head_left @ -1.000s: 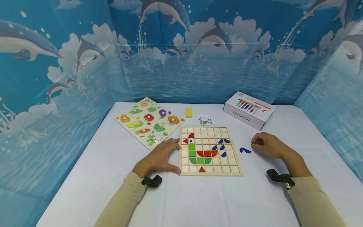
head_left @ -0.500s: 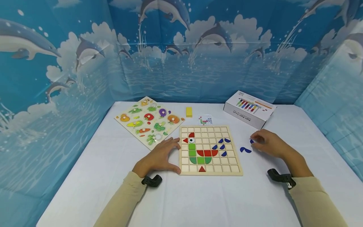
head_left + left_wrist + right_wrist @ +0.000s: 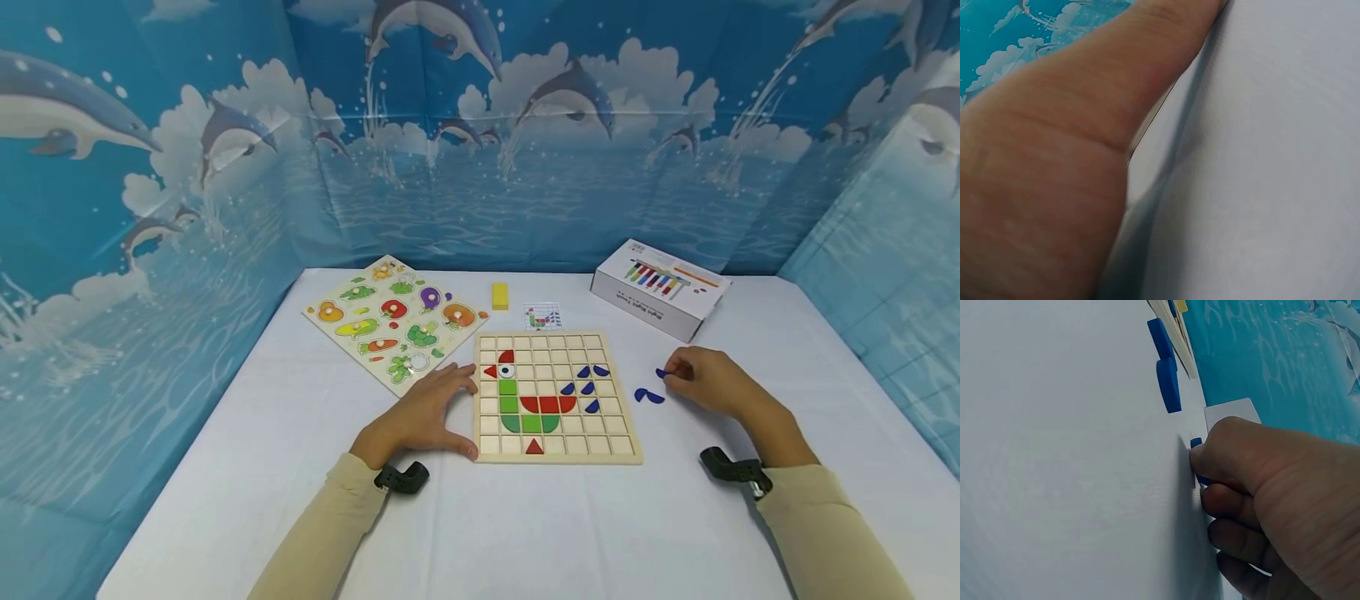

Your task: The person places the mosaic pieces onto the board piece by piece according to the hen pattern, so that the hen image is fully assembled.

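My right hand pinches a small blue segment-shaped piece between thumb and fingers, right of the board. In the right wrist view the blue piece partly shows past the thumb. Two more blue pieces lie on the cloth between that hand and the wooden grid board. Spread along the board's left edge, my left hand touches it with thumb and fingertips. Red, green and blue pieces on the grid form a bird-like figure, with a round eye piece and several blue pieces at the right.
Behind the board lies a small pattern card beside a yellow block. A vegetable peg puzzle sits at the back left, close to the left hand. At the back right stands a white box. A dolphin-print curtain encloses the table.
The right hand's blue piece, hidden by the fingers a second ago, now shows at its fingertips. That hand has shifted only slightly; the left hand stays at the board edge.
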Motion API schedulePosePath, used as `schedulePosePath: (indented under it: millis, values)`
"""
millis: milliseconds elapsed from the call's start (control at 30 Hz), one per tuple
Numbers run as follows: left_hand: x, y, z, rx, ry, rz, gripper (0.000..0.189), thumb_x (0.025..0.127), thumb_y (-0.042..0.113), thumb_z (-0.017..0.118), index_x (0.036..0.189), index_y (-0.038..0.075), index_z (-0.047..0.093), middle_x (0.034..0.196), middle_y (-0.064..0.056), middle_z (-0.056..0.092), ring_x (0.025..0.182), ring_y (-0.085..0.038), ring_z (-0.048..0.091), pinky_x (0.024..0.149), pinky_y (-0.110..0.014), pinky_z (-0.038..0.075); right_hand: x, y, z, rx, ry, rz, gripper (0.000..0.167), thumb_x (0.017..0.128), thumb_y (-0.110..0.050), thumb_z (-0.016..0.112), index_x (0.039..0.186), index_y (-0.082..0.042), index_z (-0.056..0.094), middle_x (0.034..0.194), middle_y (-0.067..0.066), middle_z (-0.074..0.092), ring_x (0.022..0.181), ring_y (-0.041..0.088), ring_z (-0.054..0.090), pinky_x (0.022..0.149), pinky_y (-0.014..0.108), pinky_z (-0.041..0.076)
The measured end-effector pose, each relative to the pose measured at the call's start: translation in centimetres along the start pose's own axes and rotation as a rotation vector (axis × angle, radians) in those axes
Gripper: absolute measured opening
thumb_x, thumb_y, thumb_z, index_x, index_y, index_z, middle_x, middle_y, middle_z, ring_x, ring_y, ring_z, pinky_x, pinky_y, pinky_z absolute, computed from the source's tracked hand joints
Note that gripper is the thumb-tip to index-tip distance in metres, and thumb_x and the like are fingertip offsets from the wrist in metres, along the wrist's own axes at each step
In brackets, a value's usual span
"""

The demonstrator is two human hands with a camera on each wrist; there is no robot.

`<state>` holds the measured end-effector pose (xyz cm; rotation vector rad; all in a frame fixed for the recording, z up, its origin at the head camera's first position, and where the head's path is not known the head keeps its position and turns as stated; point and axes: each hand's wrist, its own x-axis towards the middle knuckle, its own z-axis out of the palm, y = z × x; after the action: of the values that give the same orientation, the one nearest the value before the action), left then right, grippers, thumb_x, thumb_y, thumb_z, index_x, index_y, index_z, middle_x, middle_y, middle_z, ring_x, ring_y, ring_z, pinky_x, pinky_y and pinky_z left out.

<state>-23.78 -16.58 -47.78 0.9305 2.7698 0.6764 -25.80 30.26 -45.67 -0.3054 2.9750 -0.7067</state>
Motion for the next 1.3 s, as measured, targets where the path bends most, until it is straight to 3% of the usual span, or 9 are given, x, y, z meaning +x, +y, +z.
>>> schedulePosePath:
  millis: [367,733,1300]
  values:
    - [-0.1,-0.1,0.0,0.000,-0.001,-0.005,0.092,0.060,0.082,0.077,0.131,0.030,0.051,0.165,0.010,0.024,0.153,-0.019,0.013,0.122,-0.039,0.010,0.3,-0.2,0.2,-0.002,-0.005,0.009,0.015,0.090,-0.012,0.075,0.095,-0.002,0.065,0.080,0.003,0.061,0.077,0.023,0.054,0.069,0.037,0.053]
    - [-0.2,0.0,0.0,-0.005,-0.002,-0.009,0.093,0.060,0.083,0.076,0.131,0.029,0.051,0.165,0.010,0.024,0.153,-0.019,0.012,0.122,-0.044,0.011,0.4,-2.4,0.7,0.036,-0.027,-0.010,0.014,0.089,-0.013,0.074,0.096,-0.004,0.066,0.079,0.002,0.060,0.076,0.020,0.055,0.066,0.034,0.052]
    - [-0.1,0.1,-0.1,0.001,-0.004,-0.017,0.091,0.060,0.081,0.078,0.131,0.030,0.051,0.165,0.010,0.024,0.153,-0.019,0.012,0.122,-0.044,0.012,0.5,-6.3,2.5,0.009,-0.038,-0.171,0.012,0.085,-0.012,0.076,0.091,-0.011,0.065,0.075,-0.003,0.055,0.073,0.017,0.052,0.061,0.031,0.045]
